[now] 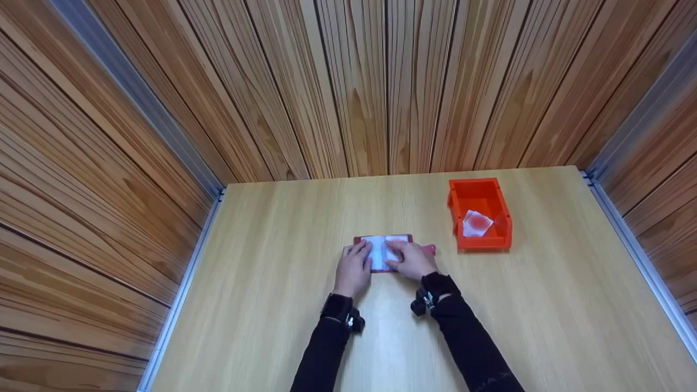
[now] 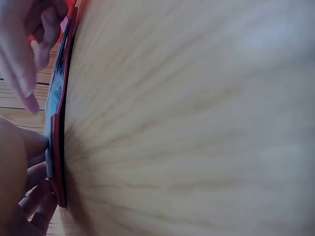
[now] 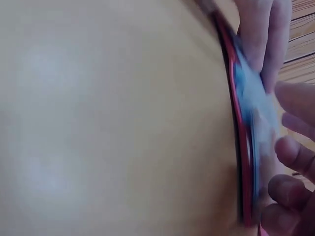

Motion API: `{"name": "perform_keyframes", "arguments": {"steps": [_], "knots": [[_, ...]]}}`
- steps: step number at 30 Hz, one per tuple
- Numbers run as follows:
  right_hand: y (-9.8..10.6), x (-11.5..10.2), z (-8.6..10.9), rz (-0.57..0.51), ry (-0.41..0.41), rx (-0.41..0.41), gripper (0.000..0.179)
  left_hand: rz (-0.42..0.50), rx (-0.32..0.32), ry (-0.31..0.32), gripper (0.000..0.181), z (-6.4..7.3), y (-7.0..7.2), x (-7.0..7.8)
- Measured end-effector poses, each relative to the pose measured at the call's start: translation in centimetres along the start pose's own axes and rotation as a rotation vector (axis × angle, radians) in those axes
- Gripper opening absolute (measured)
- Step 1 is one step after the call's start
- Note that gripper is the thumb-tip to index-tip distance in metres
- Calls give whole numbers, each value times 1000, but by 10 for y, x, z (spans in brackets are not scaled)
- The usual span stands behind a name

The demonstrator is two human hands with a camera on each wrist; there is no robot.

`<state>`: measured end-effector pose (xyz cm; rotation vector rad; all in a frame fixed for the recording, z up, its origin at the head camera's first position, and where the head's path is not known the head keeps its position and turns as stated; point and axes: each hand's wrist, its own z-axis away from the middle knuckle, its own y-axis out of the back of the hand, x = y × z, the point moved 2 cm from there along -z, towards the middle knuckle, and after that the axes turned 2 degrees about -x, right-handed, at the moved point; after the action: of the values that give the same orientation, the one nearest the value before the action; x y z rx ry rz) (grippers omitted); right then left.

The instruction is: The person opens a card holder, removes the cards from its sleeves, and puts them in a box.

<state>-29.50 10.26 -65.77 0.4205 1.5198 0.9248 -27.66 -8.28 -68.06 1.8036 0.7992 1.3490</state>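
Note:
A small red-covered wallet [image 1: 377, 271] with pale, shiny sleeves lies opened flat on the table. My left hand [image 1: 353, 269] rests on its left half; in the left wrist view the thumb lies over the sleeve and the fingertips [image 2: 47, 214] reach the cover's edge. Over the right half is my right hand [image 1: 414, 261], its thumb and index finger spread apart near the middle fold. The right wrist view shows its other fingertips [image 3: 290, 189] loosely bent close over the bluish sleeve [image 3: 253, 93]. A pink tab [image 1: 430, 249] sticks out beyond the wallet's right side, partly behind this hand.
To the right and farther back stands an orange bin [image 1: 479, 188] with a white packet [image 1: 469, 227] bearing a red round patch inside. Wood-plank walls [image 1: 354, 87] close off the table [image 1: 272, 305] at the back and sides, with metal rails [image 1: 179, 294] along the side edges.

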Motion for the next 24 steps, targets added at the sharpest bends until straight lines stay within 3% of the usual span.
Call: {"name": "perform_keyframes", "arguments": {"steps": [6, 9, 18, 24], "knots": [[16, 19, 5, 114, -117, -92, 73, -5, -34, 33, 41, 0, 0, 1], [23, 28, 7, 129, -124, -106, 77, -7, -37, 42, 41, 0, 1, 1], [32, 42, 11, 154, -101, -119, 82, 13, -23, 38, 41, 0, 1, 0], [34, 43, 12, 177, -41, -107, 80, 14, -32, 40, 41, 1, 2, 3]]}}
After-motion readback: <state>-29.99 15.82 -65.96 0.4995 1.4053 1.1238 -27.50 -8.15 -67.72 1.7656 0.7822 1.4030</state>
